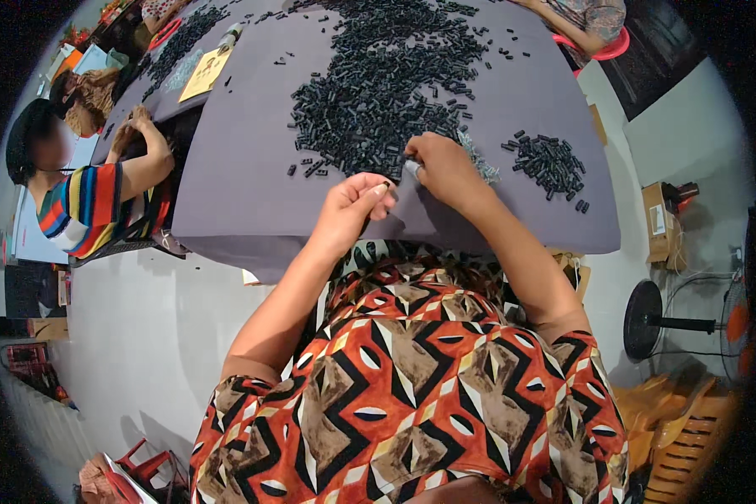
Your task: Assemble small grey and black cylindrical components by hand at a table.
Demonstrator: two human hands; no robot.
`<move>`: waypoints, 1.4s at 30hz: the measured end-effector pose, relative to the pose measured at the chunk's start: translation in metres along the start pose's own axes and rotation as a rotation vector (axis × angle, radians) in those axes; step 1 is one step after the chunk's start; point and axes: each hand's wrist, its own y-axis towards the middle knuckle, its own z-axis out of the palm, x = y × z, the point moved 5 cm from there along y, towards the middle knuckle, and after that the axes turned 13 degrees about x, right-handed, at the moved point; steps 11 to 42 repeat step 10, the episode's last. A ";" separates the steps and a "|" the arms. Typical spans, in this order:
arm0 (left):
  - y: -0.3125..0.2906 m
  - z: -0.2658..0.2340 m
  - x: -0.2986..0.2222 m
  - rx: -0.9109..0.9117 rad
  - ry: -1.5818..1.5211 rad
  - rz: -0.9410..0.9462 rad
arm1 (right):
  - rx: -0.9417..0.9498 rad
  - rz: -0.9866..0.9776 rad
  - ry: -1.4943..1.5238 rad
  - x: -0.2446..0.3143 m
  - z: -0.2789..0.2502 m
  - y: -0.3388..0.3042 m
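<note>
My left hand (pixel 358 207) hovers over the near part of the table, thumb and fingers pinched on a small black piece (pixel 386 185). Close by on the right, my right hand (pixel 442 166) is closed at the near edge of a big heap of small black cylindrical pieces (pixel 370 109). Something whitish shows by its fingertips; whether it is held or covers a finger I cannot make out. Beside that hand lies a small heap of thin silvery pieces (pixel 479 158), partly hidden by it. Further right sits a smaller heap of black pieces (pixel 549 164).
The grey-covered table (pixel 244 176) spans the view. On the left a person in a striped top (pixel 101 202) works at another heap, near a yellow paper (pixel 206 74). Other people's arms show at the far corners. A standing fan (pixel 647 319) and yellow plastic crate (pixel 689 445) stand on my right.
</note>
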 end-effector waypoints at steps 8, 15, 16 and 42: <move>0.000 0.002 0.000 -0.006 -0.014 -0.015 | 0.061 0.056 0.398 -0.019 -0.002 -0.015; 0.001 0.003 0.000 -0.006 -0.015 -0.023 | 0.156 0.095 0.749 -0.029 0.006 -0.018; 0.001 0.003 0.000 -0.006 -0.015 -0.023 | 0.156 0.095 0.749 -0.029 0.006 -0.018; 0.001 0.003 0.000 -0.006 -0.015 -0.023 | 0.156 0.095 0.749 -0.029 0.006 -0.018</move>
